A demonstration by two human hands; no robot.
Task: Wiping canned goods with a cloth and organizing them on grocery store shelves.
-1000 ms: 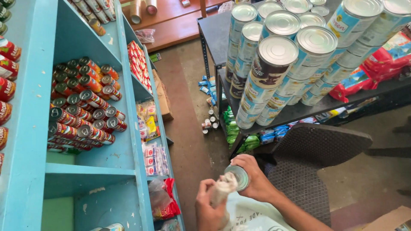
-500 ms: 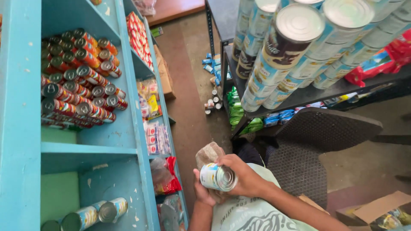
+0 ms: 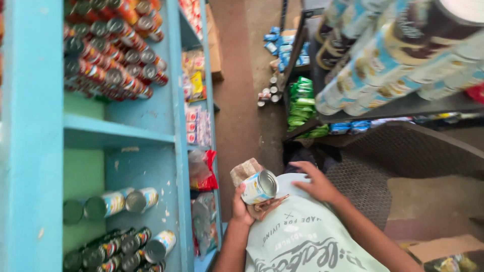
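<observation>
My left hand [image 3: 243, 208] holds a small tin can [image 3: 260, 187] with a silver lid and a pale blue and yellow label, together with a crumpled brownish cloth [image 3: 245, 170] behind it. The can lies on its side, lid turned up and to the right. My right hand [image 3: 316, 184] has come off the can and rests with fingers spread on my pale green shirt [image 3: 302, 236], just right of the can. It holds nothing.
A blue shelf unit [image 3: 121, 132] on the left holds stacked red cans [image 3: 113, 55] above and lying cans [image 3: 116, 201] below. Snack packets [image 3: 197, 126] hang along its edge. A dark rack [image 3: 403, 103] of large tins stands at right, a dark woven chair [image 3: 403, 161] below it.
The view tilted further down. My right hand, which gripped the can with the left, has let go and moved right onto my shirt. The can stays in my left hand with the cloth.
</observation>
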